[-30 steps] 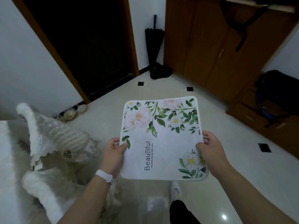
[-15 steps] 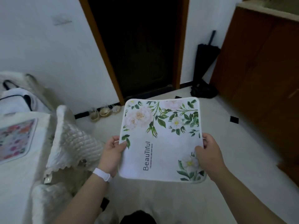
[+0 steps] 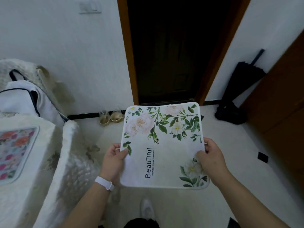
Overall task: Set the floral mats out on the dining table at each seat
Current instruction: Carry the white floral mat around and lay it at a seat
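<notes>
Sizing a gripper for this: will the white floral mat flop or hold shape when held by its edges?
Probably semi-stiff: the floral mat spans flat between the left hand and right hand, far edge barely sagging. Likely light, since thumb-and-finger pinches at its side edges carry it. The surface looks fabric-like, so probably not slippery.

Bare forearms; a white wristband (image 3: 105, 185) circles the left wrist.
</notes>
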A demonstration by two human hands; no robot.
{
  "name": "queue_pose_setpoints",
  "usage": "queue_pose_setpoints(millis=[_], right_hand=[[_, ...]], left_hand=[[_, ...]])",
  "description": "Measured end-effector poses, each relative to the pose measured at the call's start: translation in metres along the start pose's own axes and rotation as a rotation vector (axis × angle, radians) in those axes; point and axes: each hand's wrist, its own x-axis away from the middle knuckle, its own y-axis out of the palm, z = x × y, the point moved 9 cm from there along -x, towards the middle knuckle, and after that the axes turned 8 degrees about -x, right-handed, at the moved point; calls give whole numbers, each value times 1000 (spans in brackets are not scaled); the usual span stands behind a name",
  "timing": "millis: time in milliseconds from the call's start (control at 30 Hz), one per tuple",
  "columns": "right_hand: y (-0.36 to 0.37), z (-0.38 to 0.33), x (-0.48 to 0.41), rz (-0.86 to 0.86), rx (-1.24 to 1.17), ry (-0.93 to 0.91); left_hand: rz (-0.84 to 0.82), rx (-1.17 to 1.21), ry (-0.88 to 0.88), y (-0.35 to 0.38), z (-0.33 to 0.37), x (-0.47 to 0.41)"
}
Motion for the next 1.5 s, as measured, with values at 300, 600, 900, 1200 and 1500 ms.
queue_pose_setpoints(millis=[300, 600, 900, 1200, 1500], right_hand=[[120, -93, -108, -127, 13, -73], [224, -146, -208, -293, 27, -98], [319, -207, -337, -503, 63, -103], [412, -252, -395, -733, 94, -95], [535, -251, -362, -966, 248, -90]], left_hand=[[86, 68, 49, -45, 81, -117], [281, 128, 48, -78, 110, -196], [517, 180, 29, -72, 152, -281], [754, 236, 26, -83, 180, -299], [1006, 332, -38, -154, 163, -275]])
